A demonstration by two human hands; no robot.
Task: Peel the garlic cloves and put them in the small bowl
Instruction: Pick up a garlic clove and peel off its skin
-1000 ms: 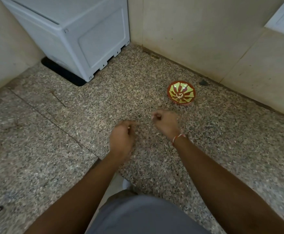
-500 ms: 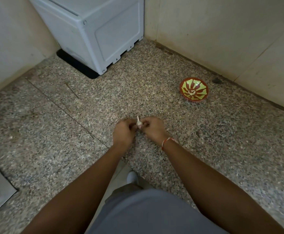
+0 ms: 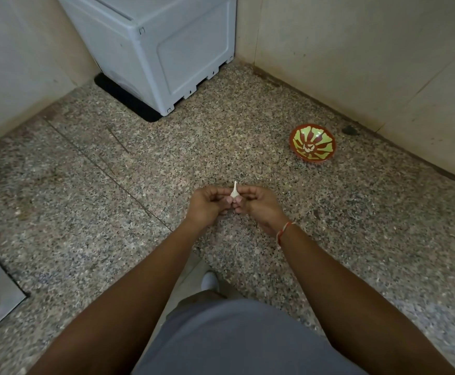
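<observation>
Over the counter, two hands, left hand [image 3: 207, 205], right hand [image 3: 259, 204], fingers pinching one garlic clove [image 3: 234, 191]; one small bowl [image 3: 313, 142]

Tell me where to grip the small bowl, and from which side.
Grip the small bowl by its near rim, probably coming from above with the right hand. It sits upright and open on the counter, right of the hands; its flared wall leaves the rim exposed.

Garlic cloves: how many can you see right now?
1. A garlic clove is pinched between both hands, left hand and right hand. More may lie in the bowl; its pattern makes that unclear.
</observation>
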